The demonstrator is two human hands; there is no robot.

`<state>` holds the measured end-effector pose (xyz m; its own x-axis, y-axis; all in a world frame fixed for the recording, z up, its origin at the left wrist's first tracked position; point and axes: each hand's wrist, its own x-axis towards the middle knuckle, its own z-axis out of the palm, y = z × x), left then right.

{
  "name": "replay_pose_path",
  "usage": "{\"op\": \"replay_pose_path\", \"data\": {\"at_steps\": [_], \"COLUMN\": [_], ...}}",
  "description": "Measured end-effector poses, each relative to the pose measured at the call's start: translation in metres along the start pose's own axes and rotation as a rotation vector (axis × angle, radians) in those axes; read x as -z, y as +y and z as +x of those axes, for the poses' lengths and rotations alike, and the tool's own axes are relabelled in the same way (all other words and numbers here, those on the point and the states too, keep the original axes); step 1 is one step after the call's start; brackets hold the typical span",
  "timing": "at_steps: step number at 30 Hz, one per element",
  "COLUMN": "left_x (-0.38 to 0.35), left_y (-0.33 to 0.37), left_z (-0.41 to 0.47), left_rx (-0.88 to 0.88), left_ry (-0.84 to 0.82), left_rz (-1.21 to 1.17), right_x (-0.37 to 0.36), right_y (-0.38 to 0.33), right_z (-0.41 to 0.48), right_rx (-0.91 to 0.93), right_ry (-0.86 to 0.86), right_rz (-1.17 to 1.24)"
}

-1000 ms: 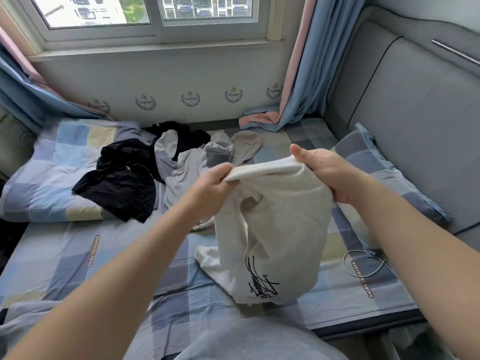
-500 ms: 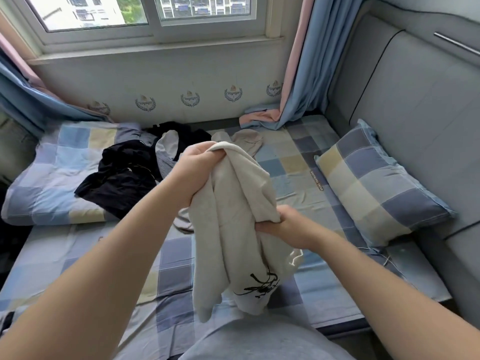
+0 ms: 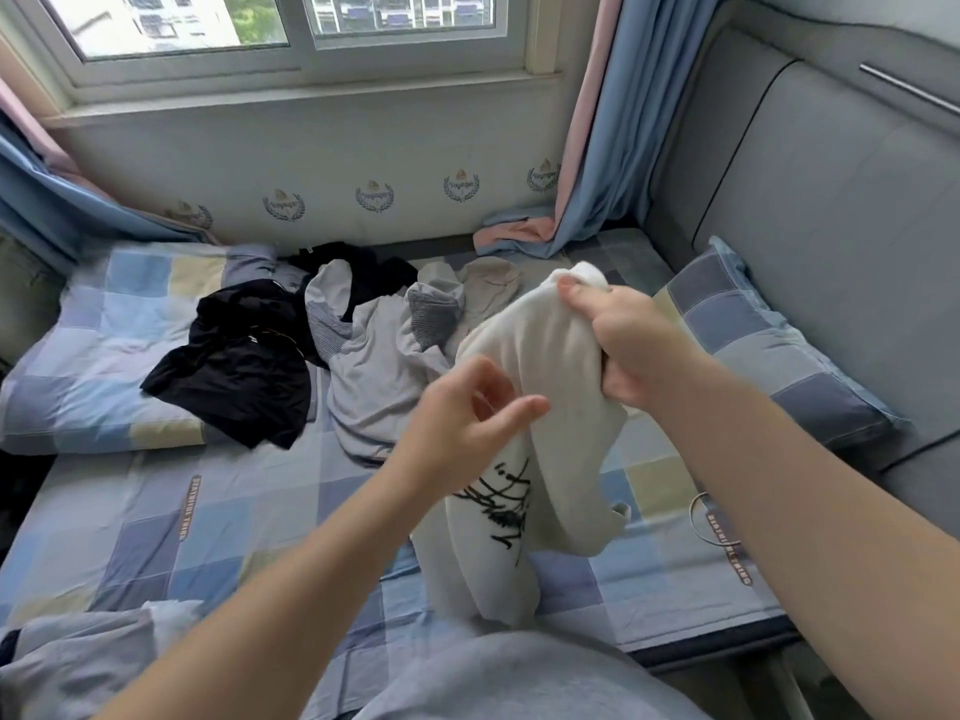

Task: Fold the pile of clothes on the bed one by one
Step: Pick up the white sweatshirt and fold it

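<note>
A cream shirt (image 3: pixel 545 366) with a black scribble print (image 3: pixel 501 504) hangs bunched above the checked bed (image 3: pixel 156 522). My right hand (image 3: pixel 628 340) grips its upper part, thumb pinching the top edge. My left hand (image 3: pixel 467 418) is just left of the cloth with fingers spread and loosely bent; it holds nothing that I can see. Behind lie the other clothes: a black garment (image 3: pixel 239 366), a light grey shirt (image 3: pixel 379 371), a dark piece (image 3: pixel 363 267) and a beige one (image 3: pixel 488 283).
A checked pillow (image 3: pixel 769 350) leans against the grey padded headboard (image 3: pixel 831 200) on the right. A folded quilt (image 3: pixel 83 330) lies at the left. A thin cable loop (image 3: pixel 701 517) rests on the sheet near the right edge. Blue-pink curtains (image 3: pixel 597 148) hang beside the window.
My right hand rose from the shirt's middle to its top and now carries it. My left hand let go of the top and dropped lower, fingers spread. The shirt shifted right.
</note>
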<state>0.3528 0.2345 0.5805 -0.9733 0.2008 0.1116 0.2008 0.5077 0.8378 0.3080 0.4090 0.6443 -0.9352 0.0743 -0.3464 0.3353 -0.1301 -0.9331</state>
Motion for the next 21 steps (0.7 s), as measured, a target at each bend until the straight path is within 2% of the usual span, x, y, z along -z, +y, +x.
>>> {"op": "replay_pose_path", "data": {"at_steps": [2,7,13,17,21], "left_x": [-0.012,-0.041,-0.028,0.001,0.027], "left_y": [0.006,0.0,-0.028,-0.034,-0.014], "left_z": [-0.003,0.006,0.016,0.03,0.045], "left_rx": [0.076,0.208,0.198,0.191,0.173], "left_ry": [-0.137,-0.164,-0.045,0.156,0.224], "left_rz": [-0.048,0.026,-0.077,-0.117,-0.266], "right_x": [-0.009,-0.027,-0.006,0.014,0.029], "right_y": [-0.009,-0.027,-0.034,-0.019,0.002], "right_z": [-0.003,-0.007,-0.011,-0.005,-0.001], "right_rx": [-0.028,-0.063,-0.061,-0.081,-0.122], "right_ry": [0.011,0.036,0.027,0.049,-0.051], "right_rz": [0.12,0.437,0.493,0.496,0.473]}}
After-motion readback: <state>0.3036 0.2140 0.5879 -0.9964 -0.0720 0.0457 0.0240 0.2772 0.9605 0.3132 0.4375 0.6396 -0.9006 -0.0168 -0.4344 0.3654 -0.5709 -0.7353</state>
